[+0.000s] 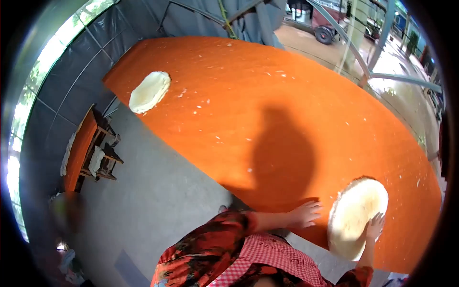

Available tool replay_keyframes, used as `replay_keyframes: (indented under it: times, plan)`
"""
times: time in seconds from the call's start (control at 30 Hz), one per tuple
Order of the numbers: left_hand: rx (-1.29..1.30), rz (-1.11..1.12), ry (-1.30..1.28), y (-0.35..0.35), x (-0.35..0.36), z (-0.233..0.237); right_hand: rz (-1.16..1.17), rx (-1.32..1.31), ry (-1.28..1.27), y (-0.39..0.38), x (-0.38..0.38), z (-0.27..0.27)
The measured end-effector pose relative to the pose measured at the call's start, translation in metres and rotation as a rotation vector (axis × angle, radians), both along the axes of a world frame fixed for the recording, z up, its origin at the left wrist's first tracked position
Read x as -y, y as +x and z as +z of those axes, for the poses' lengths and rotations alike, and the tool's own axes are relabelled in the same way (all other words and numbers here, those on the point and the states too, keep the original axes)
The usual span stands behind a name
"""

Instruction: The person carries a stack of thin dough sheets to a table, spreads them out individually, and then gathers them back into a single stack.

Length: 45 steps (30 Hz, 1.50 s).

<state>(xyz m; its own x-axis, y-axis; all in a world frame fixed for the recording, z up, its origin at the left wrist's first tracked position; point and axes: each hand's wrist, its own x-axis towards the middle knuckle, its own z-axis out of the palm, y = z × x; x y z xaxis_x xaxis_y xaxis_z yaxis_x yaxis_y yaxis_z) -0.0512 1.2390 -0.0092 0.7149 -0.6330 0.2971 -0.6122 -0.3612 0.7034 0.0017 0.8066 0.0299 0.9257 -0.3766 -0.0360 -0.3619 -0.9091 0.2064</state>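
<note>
A large round, pale piece that looks like flatbread, or a stack of it [355, 215], lies at the near right edge of the orange table [229, 95]. Its top is faintly browned and its rim looks thick and ragged. My right hand [376, 226] rests flat on its right side, fingers stretched out. To the left of the bread, my left hand [306, 215] hovers by the table edge with fingers spread, apart from the bread and holding nothing. A second pale, flat round [149, 92] sits at the table's far left edge.
Small white crumbs are scattered over the orange surface. Left of it, across the grey floor [148, 191], stands a smaller orange-topped table [82, 148] with a wooden stool [112, 160]. A dark tarp [62, 86] and metal bars [344, 40] border the area.
</note>
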Motion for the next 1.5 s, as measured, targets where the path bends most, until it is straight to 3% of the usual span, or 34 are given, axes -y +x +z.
replay_keyframes:
  times: [0.03,0.07,0.1,0.13,0.17,0.2,0.23,0.27,0.3,0.33,0.4,0.43,0.47,0.5,0.6,0.73,0.83,0.87,0.93,1.0,1.07,1.1,1.23,1.37,1.47,1.5]
  plan:
    - [-0.042,0.063,-0.003,-0.015,-0.046,-0.011,0.053,0.193,0.040,-0.002,-0.009,-0.004]
    - [0.115,0.245,-0.049,-0.034,-0.096,-0.010,0.109,0.381,0.076,-0.006,-0.023,-0.004]
    - [-0.253,0.228,0.111,-0.048,-0.159,-0.010,0.174,0.627,0.202,-0.013,-0.062,-0.012]
    - [-0.226,0.485,-0.077,-0.079,-0.212,-0.010,0.128,0.721,0.579,-0.013,-0.078,-0.050]
    - [-0.222,0.666,-0.100,-0.102,-0.267,-0.017,0.236,0.664,0.893,-0.010,-0.107,-0.079]
    - [-0.250,0.769,-0.046,-0.128,-0.318,-0.023,-0.146,0.508,1.658,-0.022,-0.196,-0.060]
    - [-0.282,0.929,-0.032,-0.154,-0.363,-0.014,0.135,0.532,1.206,-0.016,-0.237,-0.105]
    - [-0.324,1.087,-0.014,-0.180,-0.400,-0.005,-0.121,0.376,1.687,-0.029,-0.354,-0.059]
    - [-0.343,1.204,-0.078,-0.207,-0.431,-0.006,-0.176,0.182,1.694,-0.029,-0.431,-0.049]
    - [-0.352,1.312,-0.136,-0.226,-0.464,-0.008,-0.144,0.018,1.902,-0.029,-0.508,-0.039]
    - [-0.382,1.427,-0.203,-0.259,-0.519,-0.013,0.035,-0.386,1.774,-0.014,-0.633,-0.024]
    - [-0.407,1.477,-0.234,-0.276,-0.539,-0.018,0.201,-0.578,1.940,0.001,-0.682,-0.043]
    - [-0.417,1.509,-0.285,-0.288,-0.559,-0.024,0.095,-0.639,1.977,0.006,-0.742,-0.044]
    - [-0.427,1.543,-0.338,-0.297,-0.574,-0.030,0.154,-0.733,1.997,0.011,-0.798,-0.038]
    - [-0.420,1.598,-0.444,-0.315,-0.613,-0.053,0.253,-0.779,1.865,0.019,-0.954,0.002]
    - [-0.499,1.695,-0.623,-0.329,-0.664,-0.047,0.422,-0.895,2.018,0.087,-1.136,-0.035]
    - [-0.532,1.797,-0.645,-0.342,-0.720,-0.057,0.279,-0.650,1.905,0.117,-1.240,-0.011]
    - [-0.534,1.836,-0.616,-0.353,-0.745,-0.057,0.290,-0.615,1.901,0.130,-1.271,-0.021]
    - [-0.575,1.947,-0.818,-0.370,-0.785,-0.058,0.147,-0.617,1.779,0.156,-1.319,-0.031]
    - [-0.659,2.058,-0.912,-0.382,-0.819,-0.052,0.030,-0.490,1.964,0.165,-1.352,-0.057]
    - [-0.668,2.039,-0.884,-0.376,-0.854,-0.049,-0.052,-0.313,1.739,0.168,-1.372,-0.056]
    - [-0.686,2.031,-0.871,-0.379,-0.866,-0.045,-0.218,-0.297,1.638,0.168,-1.379,-0.050]
    - [-0.729,2.009,-0.892,-0.345,-0.931,-0.050,-0.334,-0.452,1.614,0.166,-1.380,-0.029]
    - [-0.709,1.757,-0.829,-0.285,-1.025,-0.065,-0.345,-0.473,1.577,0.165,-1.388,-0.023]
    - [-0.559,1.576,-0.687,-0.226,-1.113,-0.072,-0.341,-0.473,1.500,0.181,-1.386,-0.054]
    - [-0.584,1.535,-0.759,-0.205,-1.143,-0.070,-0.353,-0.438,1.729,0.158,-1.397,-0.022]
